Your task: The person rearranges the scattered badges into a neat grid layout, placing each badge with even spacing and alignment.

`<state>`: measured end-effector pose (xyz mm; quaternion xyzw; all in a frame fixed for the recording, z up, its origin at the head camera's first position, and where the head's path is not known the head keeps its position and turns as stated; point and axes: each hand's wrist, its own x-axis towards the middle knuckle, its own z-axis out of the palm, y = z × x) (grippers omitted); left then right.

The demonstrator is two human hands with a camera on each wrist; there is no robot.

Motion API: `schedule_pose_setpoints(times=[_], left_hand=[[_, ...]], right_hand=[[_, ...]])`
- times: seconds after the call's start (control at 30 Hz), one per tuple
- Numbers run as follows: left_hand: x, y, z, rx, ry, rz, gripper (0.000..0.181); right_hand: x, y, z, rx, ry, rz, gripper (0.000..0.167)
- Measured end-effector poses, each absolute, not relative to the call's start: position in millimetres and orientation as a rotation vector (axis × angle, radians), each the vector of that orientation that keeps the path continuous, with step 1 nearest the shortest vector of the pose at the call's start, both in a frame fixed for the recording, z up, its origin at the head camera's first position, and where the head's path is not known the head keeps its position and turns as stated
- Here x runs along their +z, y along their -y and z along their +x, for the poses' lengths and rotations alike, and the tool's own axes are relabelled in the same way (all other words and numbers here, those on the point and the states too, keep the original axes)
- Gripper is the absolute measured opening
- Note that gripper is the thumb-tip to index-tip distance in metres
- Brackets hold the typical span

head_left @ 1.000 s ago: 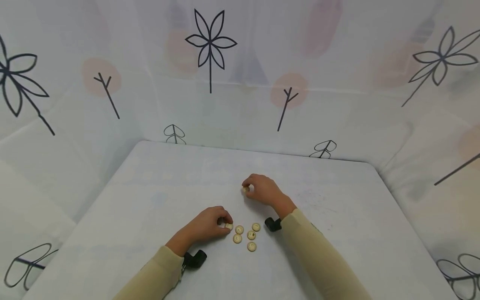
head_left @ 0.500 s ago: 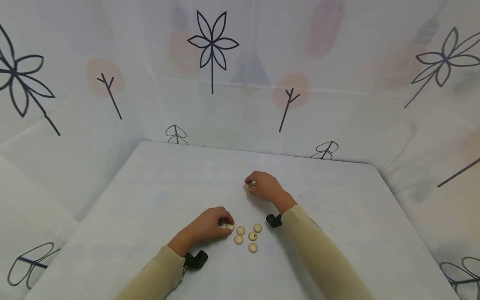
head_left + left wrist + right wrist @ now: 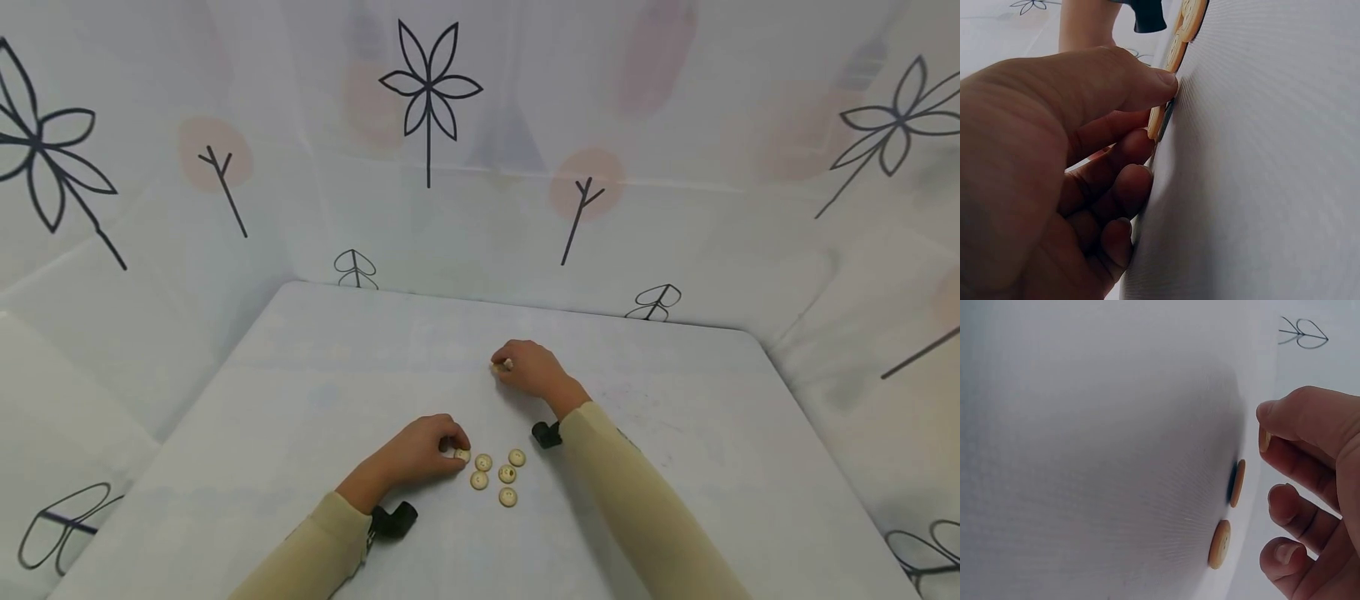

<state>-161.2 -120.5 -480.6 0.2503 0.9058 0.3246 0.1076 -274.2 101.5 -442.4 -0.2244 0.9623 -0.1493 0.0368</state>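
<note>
In the head view my left hand (image 3: 420, 450) rests low at the table's middle. Thumb and fingertips pinch a pale wooden button (image 3: 1156, 122) at the table surface. Farther back, my right hand (image 3: 528, 368) holds another wooden button (image 3: 1264, 439) between thumb and index finger, slightly above the table; its other fingers are curled loosely. Two more buttons lie beneath this hand in the right wrist view, a nearer button (image 3: 1219, 544) and a thinner-looking button (image 3: 1238, 483). Beside the left fingertips sits a small group of buttons, including a button with a dark spot (image 3: 507, 473).
A white table (image 3: 360, 358) carries everything, its back edge meeting a patterned cloth (image 3: 480, 233) that also rises at both sides. Black wrist camera mounts (image 3: 394, 521) stick out below both wrists.
My right hand has shifted slightly back, away from the button group, with its button. A pale button now shows between its fingers in the head view. The left hand keeps its place.
</note>
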Motion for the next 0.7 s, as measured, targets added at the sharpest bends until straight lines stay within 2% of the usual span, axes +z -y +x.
schedule_pose_setpoints(times=[0.7], left_hand=[[-481, 121, -161, 0.961, -2.666, 0.747, 0.01]], right_hand=[[-449, -95, -290, -0.411, -2.924, -0.614, 0.028]])
